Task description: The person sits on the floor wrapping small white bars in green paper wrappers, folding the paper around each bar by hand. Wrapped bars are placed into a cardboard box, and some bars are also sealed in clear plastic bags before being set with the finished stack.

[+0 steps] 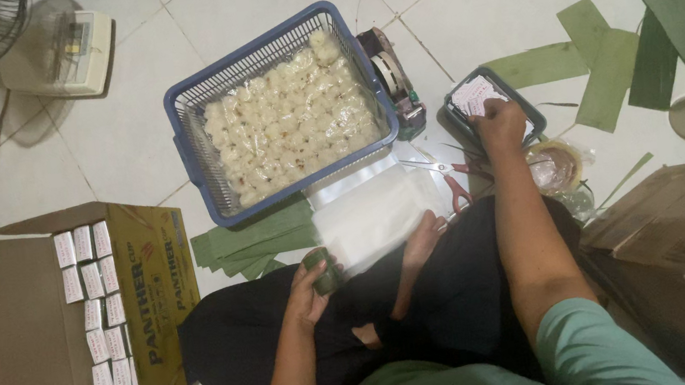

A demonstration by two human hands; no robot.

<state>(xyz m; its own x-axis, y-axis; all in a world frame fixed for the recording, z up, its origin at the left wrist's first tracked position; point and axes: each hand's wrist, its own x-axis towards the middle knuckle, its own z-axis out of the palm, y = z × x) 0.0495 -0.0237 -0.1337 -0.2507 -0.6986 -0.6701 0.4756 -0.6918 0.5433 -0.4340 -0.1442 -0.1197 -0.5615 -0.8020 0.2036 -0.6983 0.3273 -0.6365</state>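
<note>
Gripping a leaf-wrapped parcel (322, 271), left hand (307, 297); right hand (498, 124) fingers closed in label tray (530, 105).

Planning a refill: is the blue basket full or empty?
Full: the blue basket holds plastic-wrapped white pieces covering its whole floor, nearly to the rim.

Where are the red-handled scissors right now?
In the head view, the scissors lie on the floor right of centre, between the stack of clear plastic sheets and the person's right forearm.
</note>
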